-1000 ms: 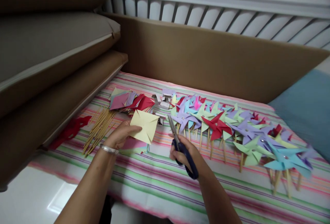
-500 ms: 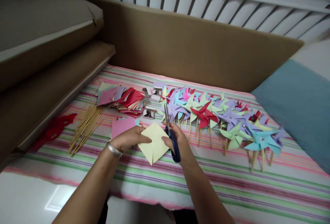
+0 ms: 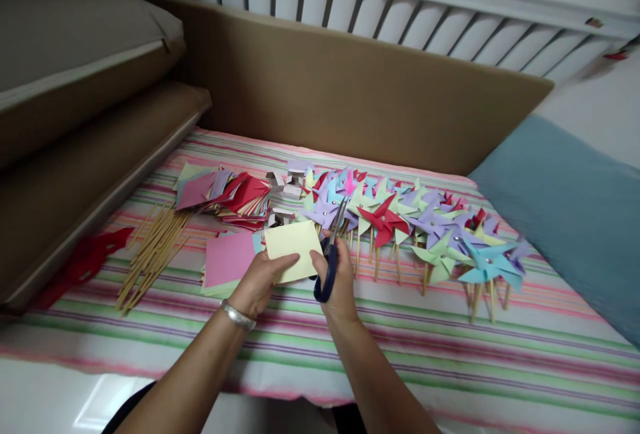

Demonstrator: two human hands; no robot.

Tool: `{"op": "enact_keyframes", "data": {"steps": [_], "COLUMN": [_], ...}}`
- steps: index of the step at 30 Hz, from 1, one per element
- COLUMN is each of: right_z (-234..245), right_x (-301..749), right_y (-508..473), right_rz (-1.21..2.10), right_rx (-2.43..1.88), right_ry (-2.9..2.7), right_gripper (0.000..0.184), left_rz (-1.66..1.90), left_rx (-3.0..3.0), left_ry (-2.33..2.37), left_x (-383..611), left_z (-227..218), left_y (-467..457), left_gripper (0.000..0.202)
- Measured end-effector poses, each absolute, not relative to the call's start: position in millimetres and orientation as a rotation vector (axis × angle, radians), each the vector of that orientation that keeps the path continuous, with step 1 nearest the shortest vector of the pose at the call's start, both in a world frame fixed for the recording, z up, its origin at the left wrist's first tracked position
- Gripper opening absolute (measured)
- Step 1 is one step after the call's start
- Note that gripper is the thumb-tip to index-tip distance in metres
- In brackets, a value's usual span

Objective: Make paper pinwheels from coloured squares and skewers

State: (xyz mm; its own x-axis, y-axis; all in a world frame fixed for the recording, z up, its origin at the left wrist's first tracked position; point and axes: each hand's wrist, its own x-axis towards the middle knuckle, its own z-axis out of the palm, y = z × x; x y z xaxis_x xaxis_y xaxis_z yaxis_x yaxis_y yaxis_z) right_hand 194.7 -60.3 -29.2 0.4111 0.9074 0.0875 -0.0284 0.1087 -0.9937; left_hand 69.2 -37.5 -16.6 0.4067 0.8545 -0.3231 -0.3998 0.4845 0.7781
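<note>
My left hand (image 3: 260,281), with a silver bangle at the wrist, pinches a pale yellow paper square (image 3: 293,242) by its lower edge. My right hand (image 3: 337,281) grips blue-handled scissors (image 3: 330,257), their blades pointing up and away at the square's right edge. Both hands hover over a striped cloth (image 3: 450,347). Just left of the yellow square lies a pink paper square (image 3: 227,259) on a small stack.
A row of many coloured paper pinwheels (image 3: 400,221) on sticks runs to the right. A pile of coloured paper squares (image 3: 225,194), several bamboo sticks (image 3: 150,254) and red scraps (image 3: 80,262) lie to the left. Brown cushions (image 3: 75,121) and a blue cushion (image 3: 575,214) flank the cloth.
The yellow square has turned from a diamond to lie flatter. The scissors have come up against its right edge. The view has shifted a little to the right.
</note>
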Motion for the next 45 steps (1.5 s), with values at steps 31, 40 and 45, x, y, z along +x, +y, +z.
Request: {"op": "enact_keyframes", "data": {"steps": [31, 40, 45], "right_z": [-1, -2, -6], "right_x": [199, 197, 198], "right_y": [-87, -86, -85], "right_rz": [1.805, 1.745, 1.765], "right_rx": [-1.377, -1.445, -1.449], "right_ry": [-1.377, -1.419, -1.446], "right_gripper": [0.042, 0.043, 0.044], "left_rz": [0.950, 0.925, 0.933], "left_rx": [0.889, 0.869, 0.879], "left_ry": [0.945, 0.934, 0.916], "left_x": [-11, -6, -7], "left_z": [-5, -4, -4], "left_y": [3, 2, 1], "left_gripper": [0.029, 0.033, 0.035]}}
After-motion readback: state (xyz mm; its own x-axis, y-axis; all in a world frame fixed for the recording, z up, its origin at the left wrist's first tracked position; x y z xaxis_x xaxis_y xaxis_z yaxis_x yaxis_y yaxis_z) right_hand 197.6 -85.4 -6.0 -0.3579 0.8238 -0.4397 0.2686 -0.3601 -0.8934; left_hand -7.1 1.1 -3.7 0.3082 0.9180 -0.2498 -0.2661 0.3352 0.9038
